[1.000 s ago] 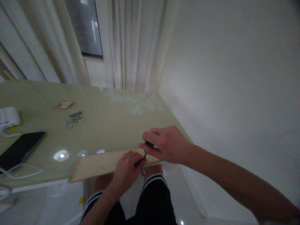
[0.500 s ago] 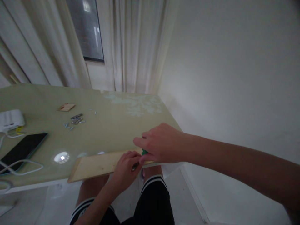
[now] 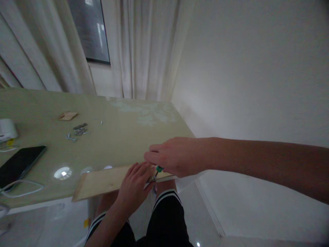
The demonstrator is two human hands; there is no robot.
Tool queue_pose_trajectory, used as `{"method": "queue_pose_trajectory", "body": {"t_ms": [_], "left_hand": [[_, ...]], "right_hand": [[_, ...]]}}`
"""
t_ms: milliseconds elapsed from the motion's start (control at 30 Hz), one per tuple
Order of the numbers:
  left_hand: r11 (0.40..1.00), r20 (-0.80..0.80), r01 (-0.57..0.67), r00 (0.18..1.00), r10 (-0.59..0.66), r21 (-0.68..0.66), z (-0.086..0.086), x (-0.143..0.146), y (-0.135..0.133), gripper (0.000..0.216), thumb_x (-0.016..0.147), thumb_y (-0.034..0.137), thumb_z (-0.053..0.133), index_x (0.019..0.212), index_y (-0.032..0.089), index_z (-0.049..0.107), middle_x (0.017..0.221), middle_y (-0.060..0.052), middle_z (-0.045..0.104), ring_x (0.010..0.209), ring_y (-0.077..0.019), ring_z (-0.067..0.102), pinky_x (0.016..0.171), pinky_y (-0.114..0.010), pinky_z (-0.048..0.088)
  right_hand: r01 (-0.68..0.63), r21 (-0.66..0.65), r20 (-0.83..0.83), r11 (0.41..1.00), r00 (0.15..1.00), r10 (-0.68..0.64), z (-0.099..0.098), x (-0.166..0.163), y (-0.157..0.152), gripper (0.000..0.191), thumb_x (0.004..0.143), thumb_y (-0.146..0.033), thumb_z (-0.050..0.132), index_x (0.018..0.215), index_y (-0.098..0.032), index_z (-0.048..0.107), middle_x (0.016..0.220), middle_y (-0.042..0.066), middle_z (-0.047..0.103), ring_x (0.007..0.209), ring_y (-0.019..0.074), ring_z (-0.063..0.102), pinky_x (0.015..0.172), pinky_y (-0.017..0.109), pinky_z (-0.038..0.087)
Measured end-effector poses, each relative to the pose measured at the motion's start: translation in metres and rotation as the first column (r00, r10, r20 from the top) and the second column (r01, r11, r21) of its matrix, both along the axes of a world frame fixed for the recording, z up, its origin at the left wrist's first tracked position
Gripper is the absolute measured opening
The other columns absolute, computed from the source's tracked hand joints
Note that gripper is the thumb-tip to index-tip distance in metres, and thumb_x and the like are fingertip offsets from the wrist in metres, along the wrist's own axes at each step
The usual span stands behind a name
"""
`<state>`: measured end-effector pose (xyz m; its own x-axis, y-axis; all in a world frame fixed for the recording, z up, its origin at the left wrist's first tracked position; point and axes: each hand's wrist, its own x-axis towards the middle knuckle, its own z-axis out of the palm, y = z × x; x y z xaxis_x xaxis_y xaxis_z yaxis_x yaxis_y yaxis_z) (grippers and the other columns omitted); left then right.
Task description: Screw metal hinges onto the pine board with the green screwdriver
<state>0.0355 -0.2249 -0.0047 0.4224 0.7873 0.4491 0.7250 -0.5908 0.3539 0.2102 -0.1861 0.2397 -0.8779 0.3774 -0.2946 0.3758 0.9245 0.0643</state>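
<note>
A pale wooden board [image 3: 102, 183] lies along the table's front edge, its left end jutting past the edge. My left hand [image 3: 136, 181] grips the board, fingers over its top and thumb at the near edge. By that thumb sits a small metal piece [image 3: 151, 179], partly covered, its kind unclear. My right hand [image 3: 177, 156] is closed around a screwdriver with a green handle [image 3: 159, 168]. The shaft points down to the metal piece at the board's near edge; its tip is too small to make out.
On the table [image 3: 120, 140] lie several screws [image 3: 70, 138], small metal parts [image 3: 81, 129] and a thin wooden piece [image 3: 67, 116]. To the left are a phone [image 3: 22, 164], a white cable [image 3: 38, 187] and a white power strip [image 3: 7, 129]. A wall [image 3: 244, 85] rises on the right.
My right hand has lifted and turned slightly, with its forearm higher, so the screwdriver's shaft now shows. My left hand has shifted a little left. The view has moved slightly.
</note>
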Motion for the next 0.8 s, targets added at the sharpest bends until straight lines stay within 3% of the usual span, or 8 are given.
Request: {"method": "queue_pose_trajectory", "body": {"t_ms": [100,167,300,433,567,667,733,800], "left_hand": [[1.000,-0.004,-0.009,1.000,0.009,0.028,0.001,0.001,0.001,0.034,0.087,0.022,0.083,0.118,0.029,0.073,0.131,-0.008,0.074,0.126,-0.0337,0.064,0.113,-0.054,0.045],[0.999,-0.008,-0.008,1.000,0.008,0.041,0.001,0.001,0.002,0.031,0.088,0.023,0.081,0.117,0.028,0.074,0.130,-0.009,0.074,0.125,-0.0332,0.064,0.112,-0.053,0.046],[1.000,-0.014,0.003,1.000,-0.003,0.025,0.002,0.000,0.001,0.029,0.090,0.024,0.079,0.117,0.029,0.073,0.124,-0.006,0.075,0.120,-0.0316,0.065,0.112,-0.052,0.046],[0.999,-0.015,-0.011,1.000,0.011,0.039,0.000,0.001,0.000,0.027,0.090,0.023,0.079,0.116,0.029,0.074,0.119,-0.007,0.076,0.119,-0.0318,0.066,0.111,-0.053,0.046],[0.998,-0.008,-0.016,1.000,0.016,0.064,-0.001,0.001,0.000,0.026,0.089,0.024,0.079,0.115,0.027,0.074,0.124,-0.008,0.075,0.122,-0.0326,0.064,0.111,-0.052,0.046],[0.997,0.000,-0.015,1.000,0.015,0.070,-0.001,0.002,0.000,0.020,0.090,0.025,0.079,0.109,0.027,0.075,0.119,-0.008,0.076,0.119,-0.0326,0.065,0.110,-0.052,0.046],[0.998,0.010,-0.024,1.000,0.023,0.065,-0.001,0.002,0.000,0.017,0.089,0.026,0.080,0.105,0.027,0.075,0.112,-0.007,0.077,0.115,-0.0324,0.066,0.108,-0.052,0.047],[0.998,0.021,-0.026,0.999,0.025,0.059,-0.001,0.002,0.000,0.018,0.088,0.026,0.082,0.105,0.028,0.075,0.110,-0.006,0.077,0.114,-0.0325,0.066,0.107,-0.052,0.048]], "right_hand": [[0.117,0.077,0.081,0.990,0.989,-0.123,-0.001,-0.006,-0.003,0.032,0.106,-0.045,0.056,0.109,-0.016,0.070,0.089,0.011,0.077,0.077,0.0249,0.072,0.058,0.030,0.037],[0.167,0.120,0.074,0.979,0.982,-0.176,0.000,-0.008,-0.006,0.036,0.105,-0.050,0.058,0.108,-0.016,0.070,0.090,0.011,0.076,0.077,0.0255,0.072,0.057,0.030,0.037],[0.051,0.056,0.061,0.997,0.997,-0.055,0.002,-0.006,-0.008,0.032,0.096,-0.031,0.073,0.125,-0.019,0.063,0.112,0.010,0.073,0.076,0.0186,0.071,0.054,0.028,0.033],[0.015,0.123,0.054,0.992,0.998,-0.022,-0.006,-0.004,-0.005,0.021,0.103,-0.035,0.065,0.117,-0.019,0.066,0.096,0.006,0.074,0.073,0.0179,0.070,0.054,0.028,0.030],[0.103,0.173,0.080,0.980,0.990,-0.118,-0.009,-0.009,-0.004,0.023,0.106,-0.038,0.060,0.106,-0.016,0.069,0.084,0.008,0.075,0.074,0.0216,0.072,0.053,0.029,0.032],[0.092,0.090,0.123,0.992,0.987,-0.103,0.001,-0.016,-0.004,0.026,0.097,-0.032,0.073,0.118,-0.017,0.068,0.098,0.008,0.076,0.078,0.0210,0.073,0.053,0.028,0.032],[0.041,0.035,0.138,0.999,0.989,-0.045,0.008,-0.021,-0.004,0.030,0.097,-0.024,0.072,0.127,-0.020,0.065,0.110,0.008,0.075,0.078,0.0179,0.072,0.053,0.028,0.033],[0.054,0.039,0.151,0.998,0.987,-0.060,0.010,-0.024,-0.003,0.021,0.100,-0.022,0.066,0.121,-0.019,0.069,0.106,0.008,0.075,0.077,0.0177,0.072,0.054,0.028,0.034]]}}
